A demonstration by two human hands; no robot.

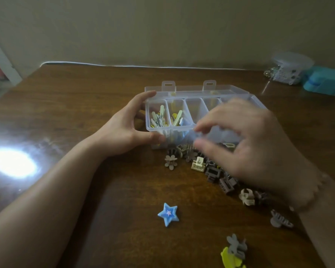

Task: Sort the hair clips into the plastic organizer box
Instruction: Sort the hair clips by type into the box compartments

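Loose hair clips (213, 171) lie on the surface (104, 190), just in front of the organizer box (182, 113). Right hand (246, 144) hovers directly above them, nearer, fingers (203, 128) curled and blurred; contents indeterminable. Left hand (124, 128) grips the box's left end.

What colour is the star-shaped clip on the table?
Blue, with a small pink star at its centre; head view.

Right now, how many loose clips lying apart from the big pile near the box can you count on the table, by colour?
Blue star clip: 1
Grey claw clips: 2
Yellow clip: 1
Beige flower clip, at the pile's edge: 1
Total: 5
The pile is partly hidden behind the right hand, so it is not counted.
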